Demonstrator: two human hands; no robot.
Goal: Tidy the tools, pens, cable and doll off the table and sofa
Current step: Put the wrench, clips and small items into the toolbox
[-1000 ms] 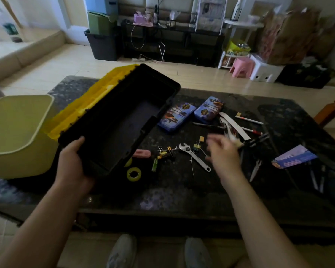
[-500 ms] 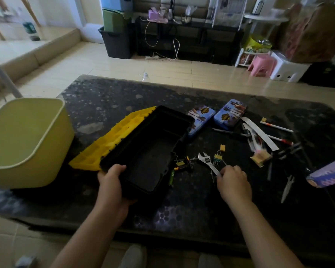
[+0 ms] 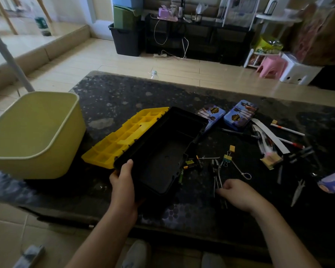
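**Wrench pulled toward the near edge**

Dragged closer over the last half second, the wrench (image 3: 215,172) now points almost straight at the person. Its head is just right of the toolbox (image 3: 162,151); earlier it lay slantwise further up the bench (image 3: 124,93). The right hand (image 3: 238,194) has drawn back with it toward the bench's near edge. Its fingers (image 3: 221,190) are curled in and clamped on the handle end, knuckles up. I cannot tell whether the wrench is lifted or touches the bench.

The left hand (image 3: 124,182) has stayed at the toolbox's near-left corner. Its thumb lies over the rim and the other fingers are hidden beneath, gripping the wall. The toolbox sits askew on the bench with its black tray open. Its yellow lid (image 3: 124,138) is folded back to the left.

A pale yellow-green bin (image 3: 37,132) stands at the bench's left end, near the lid but apart from it.

Small batteries (image 3: 190,163) lie against the toolbox's right wall. Just right of them are two yellow clips (image 3: 227,158) and a white cable tie (image 3: 242,173), all beyond the right hand.

Two blue tins (image 3: 240,117) lie side by side past the toolbox's far-right corner, and that corner partly hides the left one. Pens (image 3: 287,129) are scattered to the right of the tins, well apart from both hands. A purple card (image 3: 333,182) lies at the picture's right edge.
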